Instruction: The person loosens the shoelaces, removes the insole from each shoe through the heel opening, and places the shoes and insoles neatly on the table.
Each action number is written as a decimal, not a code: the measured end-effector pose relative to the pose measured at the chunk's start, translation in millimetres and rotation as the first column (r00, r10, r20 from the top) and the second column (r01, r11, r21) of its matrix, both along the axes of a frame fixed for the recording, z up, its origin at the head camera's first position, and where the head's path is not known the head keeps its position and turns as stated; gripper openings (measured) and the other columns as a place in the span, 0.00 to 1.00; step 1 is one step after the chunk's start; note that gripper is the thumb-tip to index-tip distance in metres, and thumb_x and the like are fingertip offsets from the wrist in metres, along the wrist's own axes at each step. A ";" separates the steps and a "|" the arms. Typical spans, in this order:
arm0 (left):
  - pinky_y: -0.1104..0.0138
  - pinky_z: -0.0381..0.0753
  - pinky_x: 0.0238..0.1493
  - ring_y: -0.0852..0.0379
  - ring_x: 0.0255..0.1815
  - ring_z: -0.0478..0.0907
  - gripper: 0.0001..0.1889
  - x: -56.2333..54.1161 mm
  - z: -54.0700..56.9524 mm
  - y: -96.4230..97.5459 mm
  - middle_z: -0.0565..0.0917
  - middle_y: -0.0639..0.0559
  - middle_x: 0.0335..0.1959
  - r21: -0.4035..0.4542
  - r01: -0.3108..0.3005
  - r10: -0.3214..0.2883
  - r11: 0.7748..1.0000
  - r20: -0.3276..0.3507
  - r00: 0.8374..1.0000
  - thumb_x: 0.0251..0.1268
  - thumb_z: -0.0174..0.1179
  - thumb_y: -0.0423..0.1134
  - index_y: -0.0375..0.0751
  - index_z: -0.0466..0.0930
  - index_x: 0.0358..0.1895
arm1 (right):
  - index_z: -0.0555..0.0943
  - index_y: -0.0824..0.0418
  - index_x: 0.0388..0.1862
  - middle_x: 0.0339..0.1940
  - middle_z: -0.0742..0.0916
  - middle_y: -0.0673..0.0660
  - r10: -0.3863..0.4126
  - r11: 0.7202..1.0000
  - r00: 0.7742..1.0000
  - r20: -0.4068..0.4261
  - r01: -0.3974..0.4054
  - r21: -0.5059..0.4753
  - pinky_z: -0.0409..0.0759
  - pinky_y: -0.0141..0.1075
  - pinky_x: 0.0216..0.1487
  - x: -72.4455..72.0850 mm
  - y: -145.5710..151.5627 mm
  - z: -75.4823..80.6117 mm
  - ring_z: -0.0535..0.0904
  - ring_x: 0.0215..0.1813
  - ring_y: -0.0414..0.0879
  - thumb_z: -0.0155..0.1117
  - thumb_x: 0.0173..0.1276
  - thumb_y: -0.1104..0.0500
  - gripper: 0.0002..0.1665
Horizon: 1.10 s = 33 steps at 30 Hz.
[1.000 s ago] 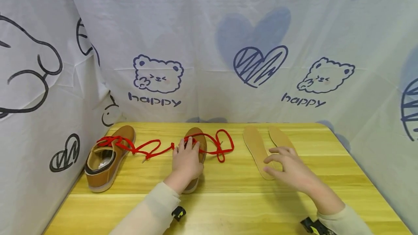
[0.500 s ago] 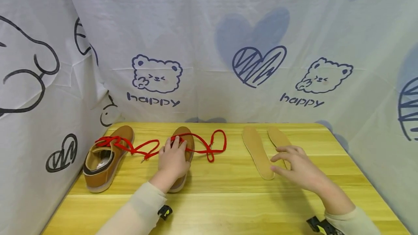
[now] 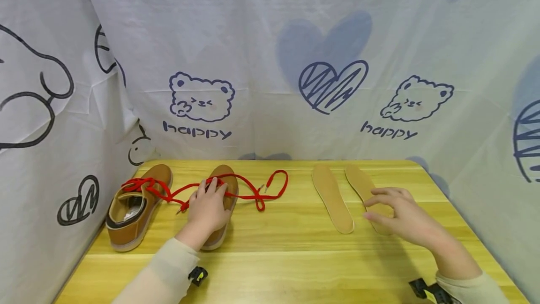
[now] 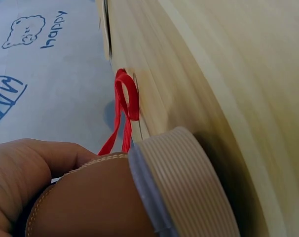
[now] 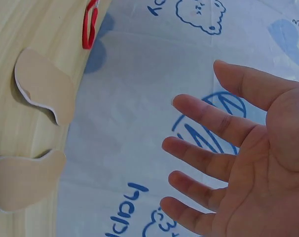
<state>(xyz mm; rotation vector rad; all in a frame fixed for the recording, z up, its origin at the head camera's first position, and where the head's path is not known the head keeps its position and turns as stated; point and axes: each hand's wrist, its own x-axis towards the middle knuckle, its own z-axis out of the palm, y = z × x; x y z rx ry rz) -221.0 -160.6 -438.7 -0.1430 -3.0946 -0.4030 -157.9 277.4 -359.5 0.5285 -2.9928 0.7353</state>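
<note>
My left hand (image 3: 207, 212) grips a brown shoe (image 3: 231, 189) with red laces from above, near its opening. The left wrist view shows the thumb (image 4: 51, 157) at the stitched collar and the shoe's pale ribbed sole (image 4: 189, 182) beside the wood. A red lace (image 3: 274, 195) trails from this shoe to the right. Held over the table, my right hand (image 3: 407, 217) has its fingers spread, with nothing in it. Under and behind it lies one tan insole (image 3: 358, 179), partly covered by the hand in the head view. A second tan insole (image 3: 333, 201) lies just left of it.
A matching brown shoe (image 3: 128, 236) stands at the table's left side, its red laces (image 3: 168, 193) reaching toward the gripped shoe. White cloth with blue drawings (image 3: 270, 60) hangs behind and at both sides of the wooden table (image 3: 287, 266).
My left hand has slid the shoe leftward, closer to the other shoe, its red lace dragging along. My right hand has drifted right, from beside the left insole to over the right one.
</note>
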 end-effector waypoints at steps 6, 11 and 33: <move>0.35 0.51 0.70 0.29 0.78 0.45 0.38 0.5 0.9 -13.5 0.57 0.34 0.78 0.003 -0.006 0.006 1.000 0.010 1.000 0.61 0.69 0.45 0.42 0.67 0.75 | 0.85 0.57 0.53 0.69 0.74 0.69 -0.024 1.000 1.000 0.014 0.024 0.003 0.64 0.69 0.59 1.0 12.0 7.1 0.59 0.69 0.71 0.66 0.71 0.44 0.22; 0.34 0.51 0.69 0.29 0.77 0.44 0.39 0.2 1.5 -23.1 0.56 0.33 0.78 -0.001 -0.018 0.018 1.000 0.019 1.000 0.60 0.69 0.45 0.42 0.67 0.74 | 0.85 0.58 0.53 0.68 0.75 0.70 -0.034 0.999 0.999 -0.001 0.034 0.007 0.65 0.67 0.58 0.4 22.7 9.5 0.60 0.68 0.70 0.67 0.70 0.44 0.22; 0.31 0.49 0.69 0.26 0.76 0.43 0.38 -1.0 4.9 -54.1 0.56 0.30 0.77 0.003 -0.043 0.043 0.999 0.019 0.999 0.59 0.68 0.43 0.39 0.67 0.74 | 0.85 0.63 0.53 0.67 0.74 0.74 -0.064 0.997 0.997 -0.043 0.066 0.030 0.66 0.67 0.55 -3.9 56.4 12.8 0.61 0.64 0.72 0.67 0.71 0.49 0.21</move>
